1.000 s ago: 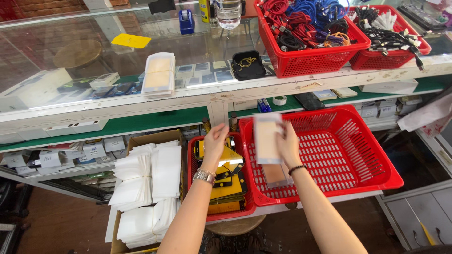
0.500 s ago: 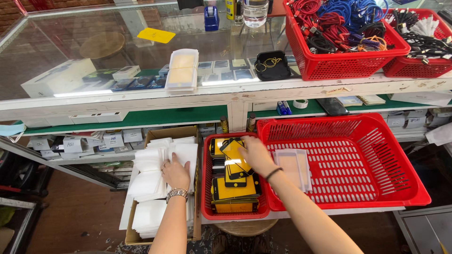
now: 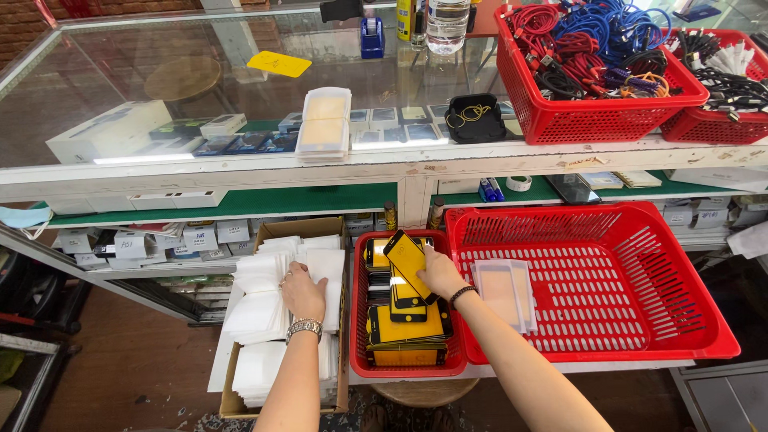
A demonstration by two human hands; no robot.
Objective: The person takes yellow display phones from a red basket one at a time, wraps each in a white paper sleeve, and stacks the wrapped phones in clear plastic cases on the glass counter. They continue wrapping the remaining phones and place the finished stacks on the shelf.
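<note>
1. A glass display counter (image 3: 240, 96) with a worn white frame stands over a brown floor (image 3: 104, 360).
2. The right hand (image 3: 440, 272) pinches a yellow-and-black screen protector (image 3: 408, 256) above the small red basket (image 3: 360, 320).
3. The left hand (image 3: 302, 292) rests flat, unclenched, on white sleeves (image 3: 264, 296) in a cardboard box (image 3: 232, 404).

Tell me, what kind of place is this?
Probably a small phone-accessory shop: a glass display counter, red baskets of charging cables, and a narrow basket of yellow-backed screen protectors that the right hand picks from.
</note>
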